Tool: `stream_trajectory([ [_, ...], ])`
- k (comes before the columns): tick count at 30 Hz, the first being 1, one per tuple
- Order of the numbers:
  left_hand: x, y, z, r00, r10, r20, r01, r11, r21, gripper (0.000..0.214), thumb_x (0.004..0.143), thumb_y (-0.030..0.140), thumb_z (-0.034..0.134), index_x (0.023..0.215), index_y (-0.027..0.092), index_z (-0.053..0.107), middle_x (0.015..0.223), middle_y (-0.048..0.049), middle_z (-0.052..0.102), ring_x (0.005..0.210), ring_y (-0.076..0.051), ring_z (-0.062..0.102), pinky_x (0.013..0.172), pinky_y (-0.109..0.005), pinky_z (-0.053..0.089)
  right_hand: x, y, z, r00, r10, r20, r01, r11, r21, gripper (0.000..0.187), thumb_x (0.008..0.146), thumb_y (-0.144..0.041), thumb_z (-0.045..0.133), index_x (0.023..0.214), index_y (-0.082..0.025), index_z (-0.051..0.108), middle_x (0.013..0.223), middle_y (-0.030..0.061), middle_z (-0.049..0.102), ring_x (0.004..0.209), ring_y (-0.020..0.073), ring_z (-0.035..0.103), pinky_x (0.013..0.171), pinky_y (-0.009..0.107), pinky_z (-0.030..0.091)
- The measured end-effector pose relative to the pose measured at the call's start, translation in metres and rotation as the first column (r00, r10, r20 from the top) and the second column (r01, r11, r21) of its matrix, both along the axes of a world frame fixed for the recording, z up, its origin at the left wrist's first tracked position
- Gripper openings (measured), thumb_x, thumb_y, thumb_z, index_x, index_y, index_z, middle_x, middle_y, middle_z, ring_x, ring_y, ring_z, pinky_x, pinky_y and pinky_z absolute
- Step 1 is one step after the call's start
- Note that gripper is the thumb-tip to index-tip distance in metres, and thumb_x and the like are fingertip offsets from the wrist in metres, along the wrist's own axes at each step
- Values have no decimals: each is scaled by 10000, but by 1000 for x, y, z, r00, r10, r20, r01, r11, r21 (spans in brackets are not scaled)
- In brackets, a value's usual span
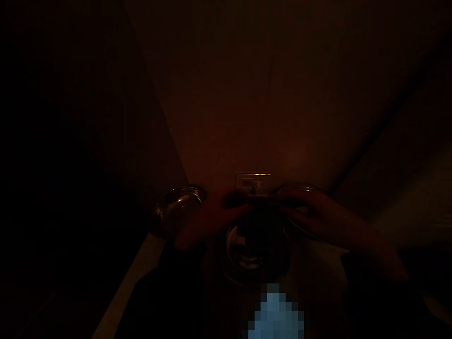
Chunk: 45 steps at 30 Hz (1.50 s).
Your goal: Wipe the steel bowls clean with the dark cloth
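The view is very dark. My left hand (219, 209) and my right hand (310, 207) reach in from either side and face each other, with fingers bent. Between their fingertips is a dark, flat-looking object (264, 201) that both hands seem to grip by its sides; its kind cannot be made out. Beneath it stands a shiny metal bowl (250, 263). Another metal bowl (176, 202) lies beside my left hand, partly hidden by the wrist. Behind my right hand shows the rim of a third round metal dish (305, 187), mostly covered.
A wall rises at the back (247, 117), with a socket plate (252, 181) low on it, just beyond my hands. A pale surface edge (123, 287) runs along the lower left. A blurred-out bluish patch (277, 315) covers the bottom middle.
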<state>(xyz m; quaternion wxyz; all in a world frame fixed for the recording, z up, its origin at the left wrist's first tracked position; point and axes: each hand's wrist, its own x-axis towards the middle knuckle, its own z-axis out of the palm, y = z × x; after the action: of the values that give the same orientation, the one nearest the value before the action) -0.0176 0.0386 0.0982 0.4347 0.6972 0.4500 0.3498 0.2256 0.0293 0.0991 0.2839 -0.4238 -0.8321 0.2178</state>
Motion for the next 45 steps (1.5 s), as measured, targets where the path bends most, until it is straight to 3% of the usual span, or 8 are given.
stream_trajectory([
  [7, -1, -1, 0, 998, 10, -61, -10, 1000, 0, 418, 762, 351, 701, 1152, 208, 650, 1033, -50, 732, 934, -209, 684, 822, -342, 540, 1, 0, -1, 1000, -6, 19, 6, 1000, -4, 227, 877, -284, 543, 1053, -255, 683, 1042, 38, 730, 919, 233, 679, 779, 343, 538],
  [15, -1, 2, -2, 998, -31, -61, 31, 1000, -2, 297, 772, 332, 680, 1027, 181, 682, 1018, -48, 733, 931, -195, 676, 845, -332, 520, 0, -2, 2, 999, 3, 46, -2, 1000, -20, 231, 891, -289, 538, 1080, -248, 664, 1067, 35, 722, 953, 231, 674, 803, 347, 531],
  [23, 1, 0, 5, 996, -4, -91, 5, 1000, 10, 250, 756, 292, 674, 969, 161, 672, 956, -42, 724, 873, -179, 664, 778, -305, 513, -5, -5, 5, 998, 8, 65, -10, 1000, 25, 409, 884, -285, 546, 1292, -270, 569, 1199, 29, 688, 1028, 226, 668, 852, 352, 538],
  [37, 2, -3, 9, 987, -27, -161, 29, 1000, 9, 213, 772, 281, 663, 942, 154, 651, 935, -41, 709, 858, -171, 656, 749, -287, 510, -11, -7, 12, 992, 10, 127, -4, 999, -48, 296, 899, -292, 514, 1148, -246, 668, 1117, 38, 718, 991, 223, 677, 844, 351, 539],
  [45, 3, -5, 3, 988, -138, -74, 137, 990, -15, 454, 748, 394, 716, 1155, 213, 629, 1113, -53, 714, 988, -201, 669, 859, -324, 525, -13, -6, 15, 987, 14, 158, -6, 999, -49, 286, 898, -267, 496, 1120, -221, 671, 1073, 49, 724, 965, 225, 677, 827, 350, 531],
])
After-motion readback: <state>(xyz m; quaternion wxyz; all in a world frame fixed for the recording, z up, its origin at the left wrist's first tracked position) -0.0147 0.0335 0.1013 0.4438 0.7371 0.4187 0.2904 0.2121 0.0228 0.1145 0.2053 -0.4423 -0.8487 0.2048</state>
